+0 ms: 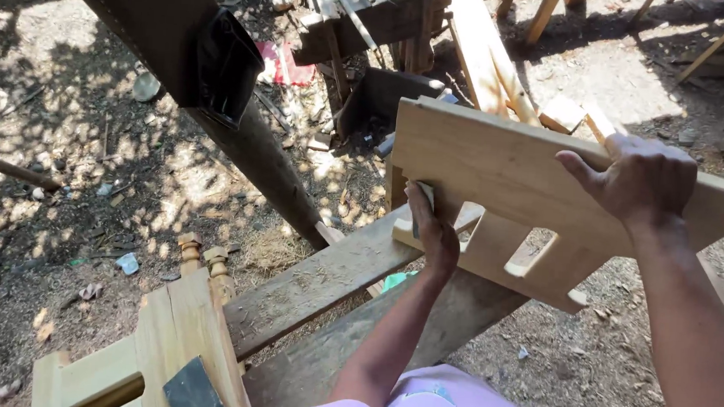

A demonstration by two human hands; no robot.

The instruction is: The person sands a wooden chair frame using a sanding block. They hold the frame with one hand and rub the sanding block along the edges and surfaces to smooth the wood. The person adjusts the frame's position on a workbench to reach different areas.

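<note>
Both hands are on a pale wooden panel [504,178], a flat board with rectangular slots cut along its lower edge, tilted up at an angle over a weathered plank bench, the desk [325,280] of this outdoor workshop. The right hand [640,181] grips the panel's upper right edge, fingers [583,167] curled over the top and wrapped onto the wood. The left hand [435,228] is down at the lower left corner, fingers closed on a small pale block [422,200] pressed flat against the panel's face; what the block is, I can't tell. The panel's lower left corner sits just above the desk's plank, and whether they touch is hard to say.

Around it: a dark slanted post [179,62] crosses the upper left, with a black plastic piece [225,64] hanging on it. At the lower left stands another pale wooden assembly [178,334] with two turned spindles [206,265] behind it and a dark blade-like object [191,393] resting on it. Beyond the panel lie loose planks [485,57] and offcuts on dirt ground [75,155] scattered with shavings and dappled sunlight. A pink sleeve [417,405] shows at the bottom edge.
</note>
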